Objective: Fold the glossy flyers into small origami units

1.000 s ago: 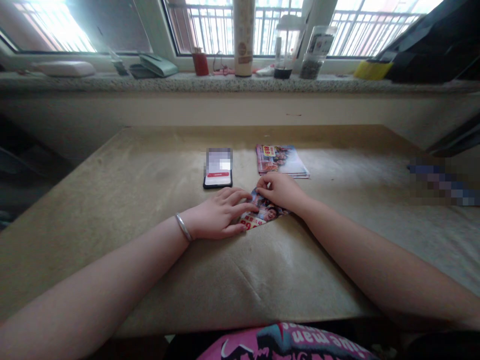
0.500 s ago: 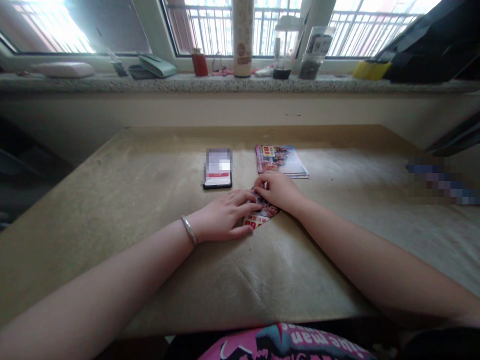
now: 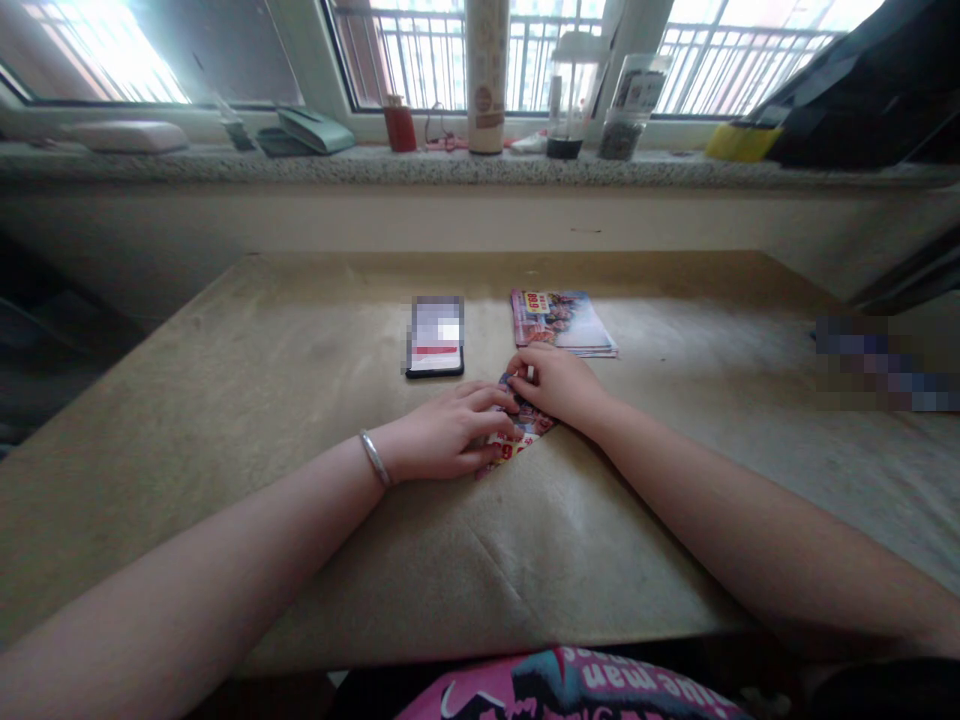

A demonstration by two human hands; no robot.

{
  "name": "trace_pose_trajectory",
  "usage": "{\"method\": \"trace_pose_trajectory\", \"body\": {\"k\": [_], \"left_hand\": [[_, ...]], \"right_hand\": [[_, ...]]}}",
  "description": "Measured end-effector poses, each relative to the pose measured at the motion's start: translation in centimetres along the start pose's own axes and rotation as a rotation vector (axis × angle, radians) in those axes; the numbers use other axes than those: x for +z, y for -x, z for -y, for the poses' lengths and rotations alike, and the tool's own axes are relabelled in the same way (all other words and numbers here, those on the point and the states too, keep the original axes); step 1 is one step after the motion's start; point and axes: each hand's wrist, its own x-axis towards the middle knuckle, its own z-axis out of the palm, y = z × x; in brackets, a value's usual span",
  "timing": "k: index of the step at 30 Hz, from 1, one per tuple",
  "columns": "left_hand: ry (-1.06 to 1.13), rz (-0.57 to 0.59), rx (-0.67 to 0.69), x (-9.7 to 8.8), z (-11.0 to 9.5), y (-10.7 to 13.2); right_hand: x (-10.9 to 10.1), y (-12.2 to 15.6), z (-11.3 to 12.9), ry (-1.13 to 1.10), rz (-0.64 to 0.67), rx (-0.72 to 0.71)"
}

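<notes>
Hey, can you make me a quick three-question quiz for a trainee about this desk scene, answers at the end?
1. What are the left hand and the right hand both touching?
A) the red bottle
B) a printed sheet
C) the yellow object on the sill

2. True or false: the phone lies on the table, to the left of the leaflet stack.

3. Fill in the blank: a silver-coloured ____ circles the left wrist.

Key: 1. B; 2. True; 3. bracelet.
</notes>
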Motion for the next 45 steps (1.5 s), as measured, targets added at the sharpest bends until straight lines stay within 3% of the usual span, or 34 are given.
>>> {"method": "trace_pose_trajectory", "body": {"k": [4, 12, 23, 32, 45], "left_hand": [[-0.01, 0.034, 0.001, -0.3, -0.2, 0.3], [0.011, 0.042, -0.052, -0.3, -0.3, 0.4], [0.153, -0.019, -0.084, -0.3, 0.2, 0.1], [0.095, -0.002, -0.168, -0.3, -0.2, 0.3], [0.022, 0.043, -0.097, -0.2, 0.5, 0.7]], "right_hand": [[-0.7, 0.9, -0.3, -0.078, 0.059, -0.069], [-2.9, 2.6, -0.7, -0.004, 0.227, -0.295], [-1.8, 2.9, 1.2, 0.141, 0.135, -0.144], [-1.6, 2.8, 1.5, 0.175, 0.14, -0.153], [-1.4, 3.5, 2.9, 0.261, 0.133, -0.149]]}}
